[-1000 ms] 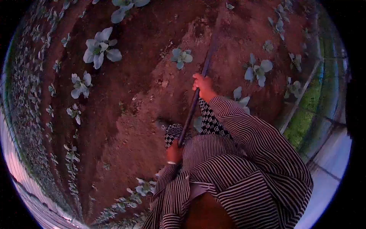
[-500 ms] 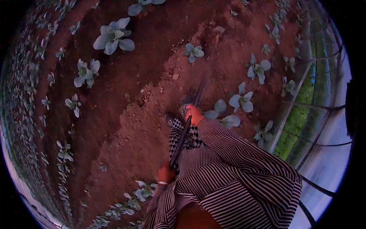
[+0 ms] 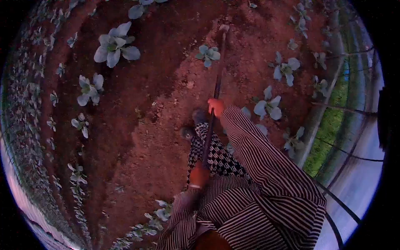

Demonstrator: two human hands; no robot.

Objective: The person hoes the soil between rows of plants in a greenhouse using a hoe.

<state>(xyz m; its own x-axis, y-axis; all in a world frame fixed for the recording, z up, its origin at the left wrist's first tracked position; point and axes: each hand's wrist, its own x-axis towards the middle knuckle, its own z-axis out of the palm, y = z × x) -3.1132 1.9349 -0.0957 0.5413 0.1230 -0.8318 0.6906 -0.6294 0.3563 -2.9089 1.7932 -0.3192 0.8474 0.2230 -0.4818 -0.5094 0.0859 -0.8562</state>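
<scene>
A long dark-handled tool (image 3: 218, 79) reaches forward from my body. Its small pale head (image 3: 224, 28) rests at the soil, beyond and a little right of a small leafy plant (image 3: 207, 55). Partway along the handle, my right hand (image 3: 216, 107) is closed round it. Lower down, close to my waist, my left hand (image 3: 199, 176) grips the same handle near its end. Both striped sleeves are in view. My patterned trousers and dark shoes (image 3: 187, 133) show beside and below the handle.
Reddish-brown soil (image 3: 141, 150) spreads around my feet. Large leafy plants (image 3: 117, 44) stand in a row to the left, and others (image 3: 267, 105) grow close on the right. A pale edge (image 3: 327, 108) borders a green strip (image 3: 333, 129) at the far right, beside dark curved bars.
Since half a second ago, the tool has swung forward and its head now shows at the soil. My right hand has moved up and my left hand up and right, both still gripping.
</scene>
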